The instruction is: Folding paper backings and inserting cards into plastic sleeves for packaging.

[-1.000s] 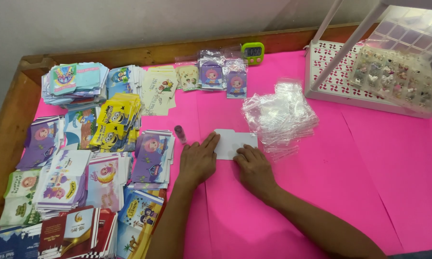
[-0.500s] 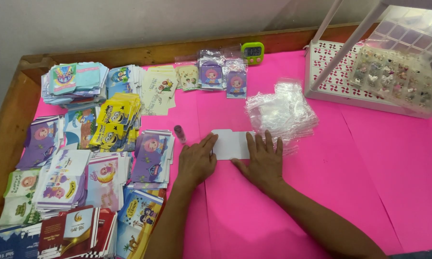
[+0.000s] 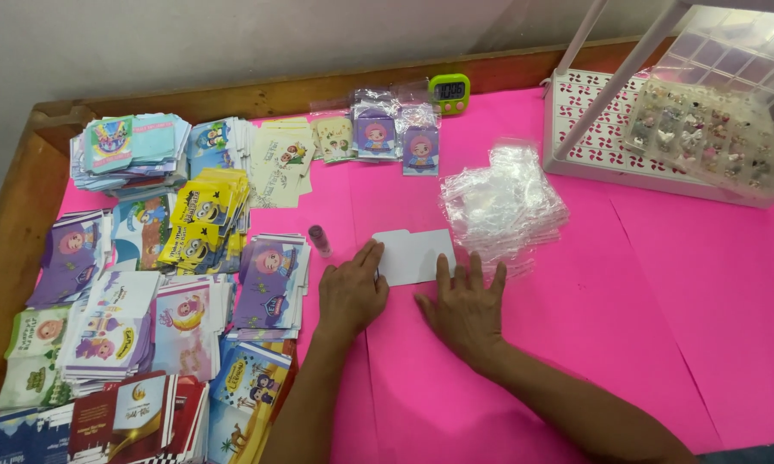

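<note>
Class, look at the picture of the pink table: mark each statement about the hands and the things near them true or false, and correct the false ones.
1. The left hand touches the white card. True.
2. The right hand is clenched in a fist. False: its fingers are spread flat.
3. The clear bags lie left of the card. False: they lie to its right.
4. A small green timer stands near the table's far edge. True.
5. The card stacks lie on the left. True.
</note>
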